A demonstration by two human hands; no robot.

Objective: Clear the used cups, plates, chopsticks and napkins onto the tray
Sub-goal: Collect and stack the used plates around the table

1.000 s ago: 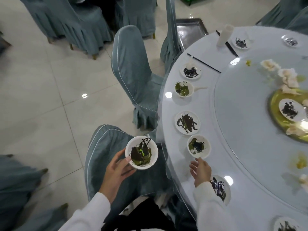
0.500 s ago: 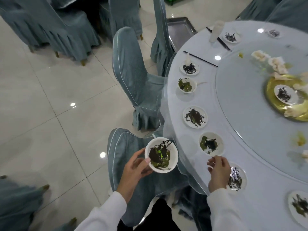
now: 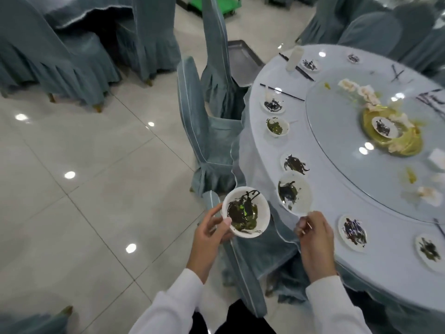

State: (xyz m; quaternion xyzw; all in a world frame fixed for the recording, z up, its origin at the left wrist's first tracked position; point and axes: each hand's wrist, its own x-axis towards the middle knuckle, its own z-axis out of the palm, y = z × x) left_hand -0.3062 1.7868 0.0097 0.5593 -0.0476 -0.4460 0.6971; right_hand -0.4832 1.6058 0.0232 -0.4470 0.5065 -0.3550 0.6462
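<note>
The right hand [image 3: 314,235], seemingly pinching the near rim of the tilted bowl [image 3: 295,192], sits just right of the bowl [image 3: 245,214] gripped by the left hand [image 3: 209,235].

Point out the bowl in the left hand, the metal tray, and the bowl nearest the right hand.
held bowl [image 3: 245,214], head view, soiled inside
metal tray [image 3: 243,57], head view, bare floor
tilted bowl [image 3: 295,192], head view, inner wall
</note>
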